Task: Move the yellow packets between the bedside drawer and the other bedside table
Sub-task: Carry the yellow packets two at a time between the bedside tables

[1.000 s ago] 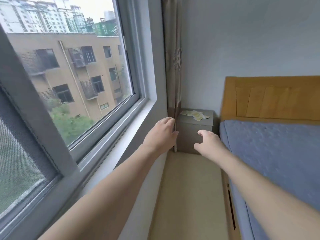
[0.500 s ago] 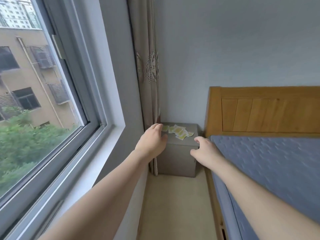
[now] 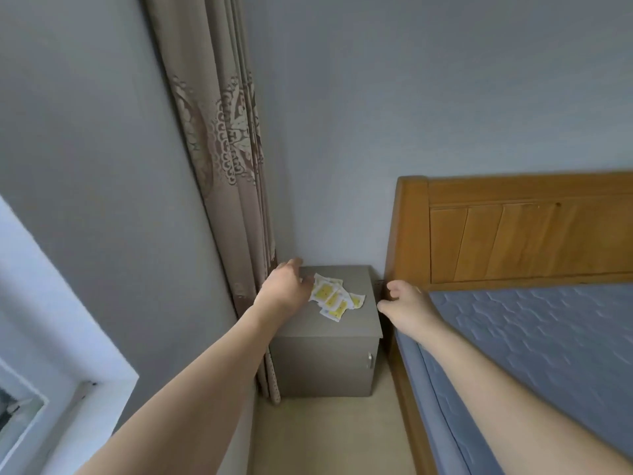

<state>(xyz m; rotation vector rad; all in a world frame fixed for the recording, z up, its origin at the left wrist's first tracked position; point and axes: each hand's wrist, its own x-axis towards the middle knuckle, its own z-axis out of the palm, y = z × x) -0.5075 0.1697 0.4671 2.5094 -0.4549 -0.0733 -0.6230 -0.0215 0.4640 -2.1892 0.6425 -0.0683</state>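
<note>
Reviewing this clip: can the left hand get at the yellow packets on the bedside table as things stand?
Probably yes. The left hand hovers open at the left edge of the yellow packets, which lie uncovered on the bedside table top. Nothing stands between them; the curtain hangs behind the wrist, clear of the path.

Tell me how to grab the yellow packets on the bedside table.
Come from above with the left hand, already at their left edge. The packets lie flat and overlapping on the table, so pinch the loose, overhanging edges, likely gathering several at once.
</note>
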